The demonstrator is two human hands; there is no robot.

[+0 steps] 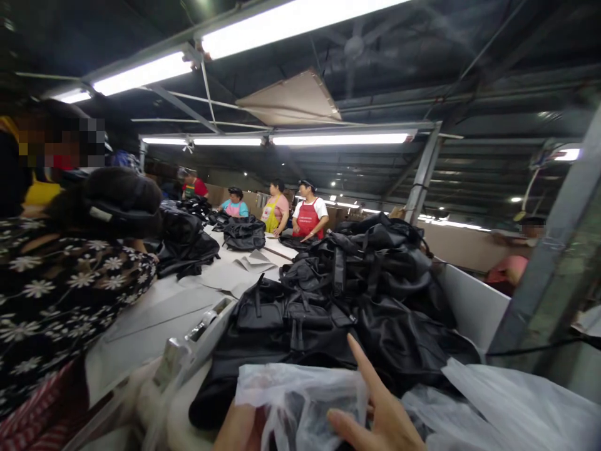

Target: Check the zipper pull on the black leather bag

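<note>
At the bottom of the head view is a thin, translucent plastic bag (305,391), with something dark showing through it. My left hand (239,423) is at the bag's left side, closed on it, its fingers mostly covered by the film. My right hand (382,407) is at the bag's right edge, with index finger stretched forward and thumb spread apart from it, lying against the film. Its other fingers are largely hidden. Just beyond both hands lies a black leather-like backpack (267,332) with front pockets and straps.
A large heap of black backpacks (375,263) covers the right of the white table (178,307). More clear plastic (511,401) lies at lower right. A metal-and-white device (188,344) stands left. A person in a flowered top (70,282) leans close. Several co-workers stand farther back. A steel post (539,250) rises right.
</note>
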